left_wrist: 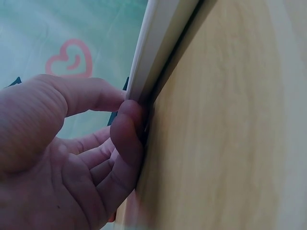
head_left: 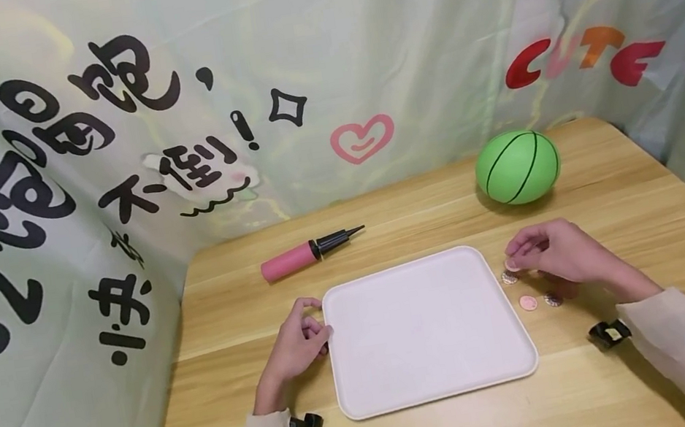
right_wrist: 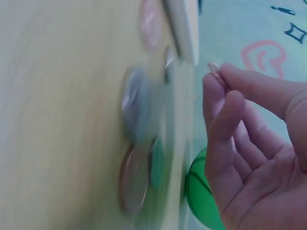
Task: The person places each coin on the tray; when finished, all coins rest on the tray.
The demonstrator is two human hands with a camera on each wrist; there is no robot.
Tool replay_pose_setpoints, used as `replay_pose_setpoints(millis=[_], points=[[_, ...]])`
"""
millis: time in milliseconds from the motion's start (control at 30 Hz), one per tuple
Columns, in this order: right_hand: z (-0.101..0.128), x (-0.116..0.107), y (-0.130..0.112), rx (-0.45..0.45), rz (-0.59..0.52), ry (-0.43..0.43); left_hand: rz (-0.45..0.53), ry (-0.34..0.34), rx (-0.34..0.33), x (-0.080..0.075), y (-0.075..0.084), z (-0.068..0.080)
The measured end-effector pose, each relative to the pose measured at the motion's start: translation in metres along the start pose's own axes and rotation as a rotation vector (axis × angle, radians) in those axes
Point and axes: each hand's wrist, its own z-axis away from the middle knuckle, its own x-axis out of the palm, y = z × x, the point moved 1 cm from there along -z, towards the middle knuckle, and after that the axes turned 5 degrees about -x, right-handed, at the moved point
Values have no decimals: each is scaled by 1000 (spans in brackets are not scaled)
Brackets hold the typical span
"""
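Observation:
A white rectangular tray (head_left: 426,330) lies on the wooden table. At its left edge my left hand (head_left: 298,342) pinches the rim; in the left wrist view the thumb (left_wrist: 103,93) is on the rim and curled fingertips sit at its underside. Off the tray's right side, my right hand (head_left: 557,251) pinches a small pink coin-like disc (right_wrist: 214,66) between thumb and index finger. Below that hand lie a silvery disc (head_left: 509,278), a pink disc (head_left: 528,302) and another silvery disc (head_left: 552,299). A green disc (right_wrist: 156,163) shows in the right wrist view.
Behind the tray lies a pink and black hand pump (head_left: 315,252), its nozzle pointing right. A green ball (head_left: 518,167) with black lines rests at the back right. Printed cloth (head_left: 424,46) hangs behind the table.

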Motion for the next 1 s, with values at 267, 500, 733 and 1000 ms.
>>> replay_pose_setpoints(millis=[267,500,733,1000], points=[[-8,15,-18,148,-272,-9,-13,1,-13,0,2,0],[-20,40,-42,137,-355,-70,-11,0,-9,-1,3,1],[-36,70,-61,108,-396,-128,-22,-5,9,-3,2,-1],[-57,91,-72,102,-438,-198,-17,-3,1,-2,2,0]])
